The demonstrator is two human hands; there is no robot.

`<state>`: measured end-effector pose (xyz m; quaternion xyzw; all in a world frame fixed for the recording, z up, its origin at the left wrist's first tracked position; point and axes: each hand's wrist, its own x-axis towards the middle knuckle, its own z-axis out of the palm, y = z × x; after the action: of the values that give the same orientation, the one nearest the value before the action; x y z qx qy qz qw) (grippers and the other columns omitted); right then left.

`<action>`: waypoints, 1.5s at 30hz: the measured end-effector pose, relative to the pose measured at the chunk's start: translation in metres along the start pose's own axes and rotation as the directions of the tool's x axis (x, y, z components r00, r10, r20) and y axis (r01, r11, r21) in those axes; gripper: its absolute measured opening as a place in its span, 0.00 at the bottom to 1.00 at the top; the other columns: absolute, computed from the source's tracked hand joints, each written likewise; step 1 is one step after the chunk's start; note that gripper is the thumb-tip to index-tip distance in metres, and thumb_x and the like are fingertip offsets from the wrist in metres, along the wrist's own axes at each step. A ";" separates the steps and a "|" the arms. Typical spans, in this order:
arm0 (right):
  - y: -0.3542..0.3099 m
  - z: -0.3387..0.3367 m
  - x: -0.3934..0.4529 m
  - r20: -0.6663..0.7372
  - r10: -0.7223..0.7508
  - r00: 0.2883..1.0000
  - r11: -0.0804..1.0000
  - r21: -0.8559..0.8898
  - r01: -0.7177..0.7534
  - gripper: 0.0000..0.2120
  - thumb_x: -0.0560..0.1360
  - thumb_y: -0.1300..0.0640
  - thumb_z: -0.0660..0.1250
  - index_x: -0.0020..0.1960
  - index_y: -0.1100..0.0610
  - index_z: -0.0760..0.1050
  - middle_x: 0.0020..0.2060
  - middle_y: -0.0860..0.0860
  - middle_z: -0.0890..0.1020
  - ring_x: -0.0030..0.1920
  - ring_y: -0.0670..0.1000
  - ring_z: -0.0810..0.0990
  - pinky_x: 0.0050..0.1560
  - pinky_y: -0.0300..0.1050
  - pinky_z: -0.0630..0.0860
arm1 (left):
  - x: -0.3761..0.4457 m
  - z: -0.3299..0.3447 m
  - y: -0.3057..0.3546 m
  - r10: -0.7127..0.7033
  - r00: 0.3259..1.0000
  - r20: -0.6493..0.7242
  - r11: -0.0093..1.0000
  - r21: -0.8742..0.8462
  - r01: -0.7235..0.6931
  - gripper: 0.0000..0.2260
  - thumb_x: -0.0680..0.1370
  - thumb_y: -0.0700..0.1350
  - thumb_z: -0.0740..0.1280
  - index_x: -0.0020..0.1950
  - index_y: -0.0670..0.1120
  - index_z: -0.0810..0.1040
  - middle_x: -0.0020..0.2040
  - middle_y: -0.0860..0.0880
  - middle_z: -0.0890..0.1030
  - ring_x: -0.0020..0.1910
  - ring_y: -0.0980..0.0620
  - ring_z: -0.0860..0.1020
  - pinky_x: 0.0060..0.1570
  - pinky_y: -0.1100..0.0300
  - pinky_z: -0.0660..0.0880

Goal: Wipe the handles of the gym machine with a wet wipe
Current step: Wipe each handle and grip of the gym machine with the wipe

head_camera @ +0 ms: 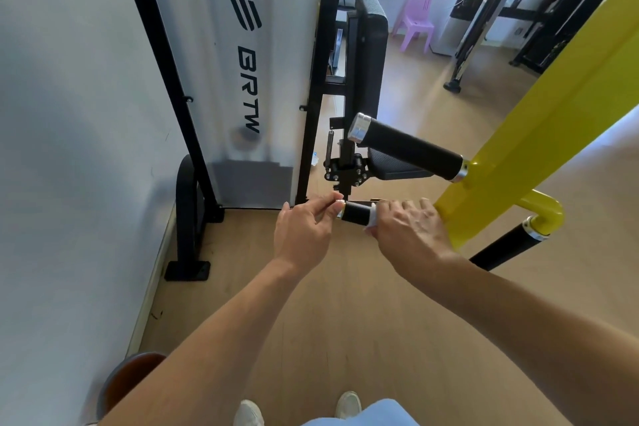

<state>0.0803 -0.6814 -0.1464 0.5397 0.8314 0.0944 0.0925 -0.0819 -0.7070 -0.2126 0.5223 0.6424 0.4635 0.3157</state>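
A short black handle (355, 213) with a silver end cap sticks out from the yellow arm (539, 135) of the gym machine. My right hand (408, 228) is wrapped around its inner part with a white wet wipe (372, 218) pressed under the fingers; only a strip of the wipe shows. My left hand (306, 230) pinches the silver end cap of the same handle with thumb and fingertips. Above it a longer black handle (408, 149) with a silver cap stands free. A third black handle (508, 247) hangs lower right from a yellow elbow.
The white weight-stack cover (238, 73) in its black frame stands to the left, close to a white wall. The machine's black seat and back pad (371, 55) lie behind the handles. A pink plastic chair (416, 19) and other black racks stand further back on the wooden floor.
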 end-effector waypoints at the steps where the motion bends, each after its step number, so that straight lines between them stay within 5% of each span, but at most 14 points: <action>1: -0.004 -0.001 0.002 -0.006 -0.025 1.000 1.000 0.005 0.025 0.17 0.83 0.45 0.55 0.62 0.56 0.70 0.55 0.54 0.80 0.54 0.56 0.79 0.58 0.52 0.68 | 0.000 0.000 0.001 0.000 1.000 -0.004 1.000 0.005 0.000 0.15 0.79 0.61 0.62 0.60 0.58 0.82 0.30 0.65 0.79 0.34 0.51 0.79 0.65 0.33 0.69; 6: -0.028 0.007 0.018 -0.091 -0.194 0.977 0.957 0.202 0.209 0.16 0.84 0.47 0.56 0.62 0.58 0.70 0.54 0.55 0.80 0.56 0.57 0.79 0.65 0.53 0.67 | -0.002 -0.002 0.003 0.050 0.998 -0.050 0.996 0.072 -0.046 0.16 0.80 0.59 0.62 0.62 0.56 0.82 0.48 0.58 0.87 0.48 0.56 0.83 0.75 0.44 0.58; 9: -0.012 0.006 0.007 0.021 -0.094 0.995 0.995 -0.044 0.095 0.15 0.83 0.54 0.53 0.65 0.60 0.67 0.57 0.59 0.79 0.60 0.61 0.77 0.73 0.61 0.58 | 0.000 -0.003 0.000 0.039 0.998 -0.045 0.997 0.065 -0.036 0.14 0.79 0.60 0.63 0.59 0.58 0.82 0.38 0.59 0.85 0.35 0.57 0.79 0.68 0.40 0.68; 13: 0.012 -0.004 -0.012 0.134 0.053 0.990 0.891 -0.454 0.014 0.15 0.82 0.58 0.49 0.61 0.62 0.69 0.53 0.61 0.81 0.57 0.62 0.78 0.76 0.65 0.52 | -0.002 0.000 0.003 0.021 0.999 -0.049 0.998 0.057 -0.019 0.12 0.80 0.58 0.64 0.59 0.57 0.82 0.36 0.58 0.84 0.31 0.58 0.75 0.55 0.45 0.78; 16: 0.007 -0.003 -0.003 0.098 -0.048 0.994 0.942 -0.326 0.078 0.16 0.84 0.53 0.50 0.61 0.61 0.70 0.50 0.59 0.82 0.56 0.62 0.79 0.77 0.63 0.49 | -0.003 0.002 0.006 0.019 0.999 -0.043 0.999 0.048 -0.017 0.12 0.80 0.57 0.65 0.59 0.57 0.83 0.33 0.55 0.83 0.27 0.58 0.74 0.34 0.60 0.73; 21: -0.025 0.010 0.021 -0.079 -0.230 0.970 0.964 0.119 0.239 0.13 0.84 0.51 0.55 0.62 0.58 0.69 0.55 0.55 0.82 0.59 0.56 0.80 0.76 0.54 0.56 | -0.005 0.000 0.004 0.030 0.997 -0.076 0.997 0.072 -0.025 0.13 0.80 0.56 0.65 0.61 0.55 0.82 0.41 0.57 0.86 0.38 0.59 0.82 0.44 0.59 0.79; 23: -0.019 0.009 0.015 -0.039 -0.182 0.983 0.981 0.063 0.184 0.13 0.83 0.53 0.54 0.63 0.59 0.67 0.57 0.57 0.81 0.64 0.60 0.77 0.77 0.58 0.54 | -0.003 -0.002 0.003 0.030 0.997 -0.067 0.997 0.076 -0.025 0.13 0.80 0.57 0.65 0.60 0.56 0.83 0.35 0.59 0.84 0.31 0.61 0.79 0.37 0.64 0.75; 28: 0.014 -0.005 -0.013 0.141 0.008 0.990 0.870 -0.489 0.063 0.14 0.82 0.58 0.50 0.62 0.64 0.68 0.52 0.62 0.81 0.59 0.64 0.78 0.76 0.67 0.48 | -0.001 0.000 0.001 0.036 0.999 -0.038 0.999 0.029 -0.034 0.13 0.80 0.57 0.65 0.61 0.55 0.82 0.34 0.53 0.84 0.22 0.58 0.69 0.25 0.69 0.66; 31: -0.001 -0.006 -0.001 0.088 -0.061 0.994 0.953 -0.290 0.084 0.16 0.83 0.56 0.49 0.62 0.62 0.69 0.55 0.62 0.82 0.63 0.64 0.77 0.77 0.65 0.49 | -0.001 0.004 0.003 0.003 0.999 -0.053 1.000 -0.007 -0.003 0.13 0.80 0.56 0.66 0.60 0.54 0.83 0.30 0.54 0.82 0.22 0.60 0.69 0.27 0.65 0.67; 36: -0.026 0.007 0.020 -0.120 -0.216 0.969 0.974 0.046 0.223 0.14 0.82 0.55 0.55 0.63 0.60 0.70 0.59 0.59 0.82 0.63 0.60 0.79 0.74 0.60 0.61 | 0.004 0.001 0.004 0.018 0.998 -0.055 1.000 0.027 -0.017 0.13 0.80 0.53 0.65 0.62 0.55 0.82 0.40 0.56 0.86 0.35 0.58 0.81 0.37 0.59 0.79; 39: 0.005 0.014 0.007 -0.097 -0.159 0.983 0.985 -0.080 0.152 0.16 0.81 0.58 0.53 0.66 0.62 0.69 0.60 0.61 0.80 0.62 0.62 0.78 0.74 0.62 0.59 | 0.005 0.003 0.002 -0.010 0.997 -0.074 1.000 0.009 0.010 0.12 0.80 0.56 0.65 0.58 0.55 0.83 0.27 0.55 0.78 0.22 0.59 0.68 0.25 0.63 0.66; 42: 0.023 0.007 -0.008 0.038 -0.041 0.998 0.911 -0.408 0.053 0.19 0.78 0.64 0.43 0.60 0.66 0.69 0.48 0.61 0.81 0.50 0.61 0.80 0.76 0.65 0.52 | 0.003 0.009 0.002 -0.006 0.997 -0.078 0.999 -0.035 0.004 0.12 0.80 0.57 0.64 0.59 0.55 0.83 0.27 0.51 0.78 0.21 0.57 0.64 0.23 0.62 0.64; 45: 0.004 0.001 0.002 0.051 -0.121 0.991 0.930 -0.342 0.131 0.15 0.82 0.59 0.48 0.60 0.63 0.69 0.45 0.59 0.81 0.47 0.60 0.81 0.75 0.68 0.52 | 0.001 0.015 0.006 -0.023 0.997 -0.076 0.999 -0.034 0.021 0.12 0.80 0.56 0.65 0.59 0.55 0.83 0.25 0.55 0.75 0.21 0.58 0.65 0.24 0.63 0.64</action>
<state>0.0831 -0.6778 -0.1461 0.4619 0.8336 0.2244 0.2036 -0.0667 -0.7025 -0.2124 0.4918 0.6518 0.4902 0.3048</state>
